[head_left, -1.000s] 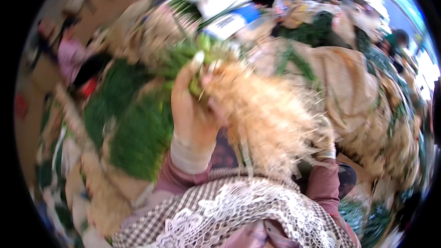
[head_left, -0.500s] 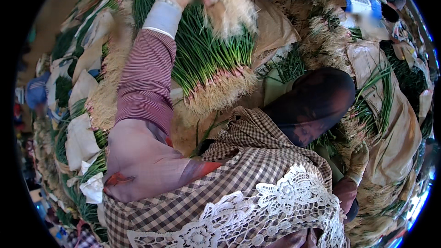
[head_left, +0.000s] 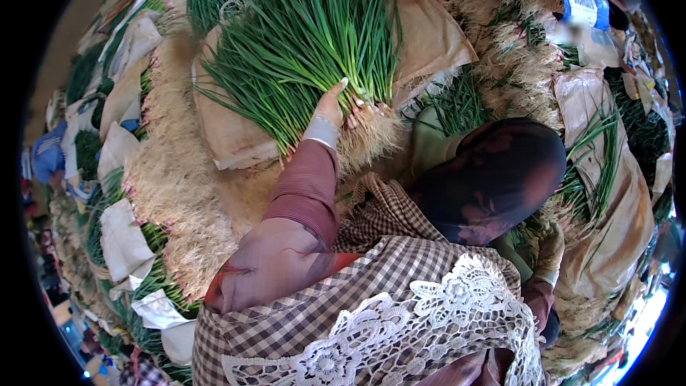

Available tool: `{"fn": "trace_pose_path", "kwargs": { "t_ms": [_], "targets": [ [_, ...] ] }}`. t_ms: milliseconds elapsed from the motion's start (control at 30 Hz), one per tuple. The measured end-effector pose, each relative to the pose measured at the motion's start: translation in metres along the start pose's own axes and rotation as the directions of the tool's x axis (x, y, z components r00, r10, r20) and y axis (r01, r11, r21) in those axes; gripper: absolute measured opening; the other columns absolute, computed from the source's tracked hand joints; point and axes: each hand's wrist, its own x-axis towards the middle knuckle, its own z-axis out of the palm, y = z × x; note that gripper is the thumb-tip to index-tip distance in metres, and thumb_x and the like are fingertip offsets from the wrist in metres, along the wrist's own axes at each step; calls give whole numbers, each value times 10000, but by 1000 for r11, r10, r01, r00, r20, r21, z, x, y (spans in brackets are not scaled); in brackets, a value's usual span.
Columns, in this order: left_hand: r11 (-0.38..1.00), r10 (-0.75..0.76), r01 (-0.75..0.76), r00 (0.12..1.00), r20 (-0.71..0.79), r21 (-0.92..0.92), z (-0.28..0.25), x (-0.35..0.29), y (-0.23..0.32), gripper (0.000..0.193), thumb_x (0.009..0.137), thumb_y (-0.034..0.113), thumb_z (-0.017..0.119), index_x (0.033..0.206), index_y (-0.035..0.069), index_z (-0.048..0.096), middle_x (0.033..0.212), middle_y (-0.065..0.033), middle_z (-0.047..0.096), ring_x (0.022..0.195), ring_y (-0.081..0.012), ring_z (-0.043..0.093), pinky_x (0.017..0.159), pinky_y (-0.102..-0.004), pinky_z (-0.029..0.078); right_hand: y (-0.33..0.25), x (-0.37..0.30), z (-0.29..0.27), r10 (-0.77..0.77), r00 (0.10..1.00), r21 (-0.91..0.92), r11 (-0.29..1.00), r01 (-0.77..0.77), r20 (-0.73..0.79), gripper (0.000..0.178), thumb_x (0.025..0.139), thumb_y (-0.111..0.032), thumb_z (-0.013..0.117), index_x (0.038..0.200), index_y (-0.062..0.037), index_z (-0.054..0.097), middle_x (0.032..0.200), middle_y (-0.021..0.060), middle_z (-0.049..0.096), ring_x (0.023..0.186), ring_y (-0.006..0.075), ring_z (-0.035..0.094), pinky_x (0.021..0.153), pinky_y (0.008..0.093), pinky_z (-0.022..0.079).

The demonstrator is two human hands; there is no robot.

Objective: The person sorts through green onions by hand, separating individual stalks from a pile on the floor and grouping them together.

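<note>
My left hand (head_left: 330, 106) is closed around a bunch of spring onions (head_left: 343, 64), near their pale bulbs. The long green leaves fan out away from me, and tangled straw-coloured roots (head_left: 375, 132) hang toward me. The bunch lies over other spring onions on a brown sheet (head_left: 236, 132). Low at the right, my right hand (head_left: 550, 251), in a pale, dirty-looking glove, is beside my bent leg, close to more onion roots. Its fingers are too indistinct to tell their shape.
Rows of rooted onions (head_left: 179, 171) run along the left, with more roots (head_left: 511, 57) at the upper right. My bent knee (head_left: 525, 164) stands right of the bunch. A brown sheet (head_left: 607, 243) covers onions at the right, and a blue-and-white sack (head_left: 582, 3) lies beyond.
My left hand has come down toward me with the bunch from the top of the view and laid it over the pile. More brown sheet shows at its left. My right hand has hardly moved.
</note>
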Motion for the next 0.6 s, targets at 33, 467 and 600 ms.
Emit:
{"fn": "trace_pose_path", "kwargs": {
  "t_ms": [33,467,600],
  "targets": [
    [999,-28,30,999,-41,34,4,-23,10,438,785,347,469,1096,41,437,1181,-200,387,1138,-273,319,984,-394,128,3,3,2,3,1000,13,1000,-3,19,268,747,-302,490,962,-145,524,838,-48,518,776,85,461,699,237,324],
    [289,777,-485,623,94,825,15,-47,7,342,748,181,516,1073,93,458,1151,-105,393,1049,-235,391,937,-372,275,20,30,4,39,999,-82,996,-38,5,202,759,-280,481,891,-135,531,675,-36,494,567,80,451,500,187,354],
    [-350,453,-399,720,526,847,41,-27,13,535,796,372,404,1245,122,255,1310,-108,200,1230,-213,115,1005,-361,75,18,30,12,-1,995,-158,987,17,97,251,769,-288,472,921,-95,522,675,-20,491,560,87,441,503,194,353]
  ]
}}
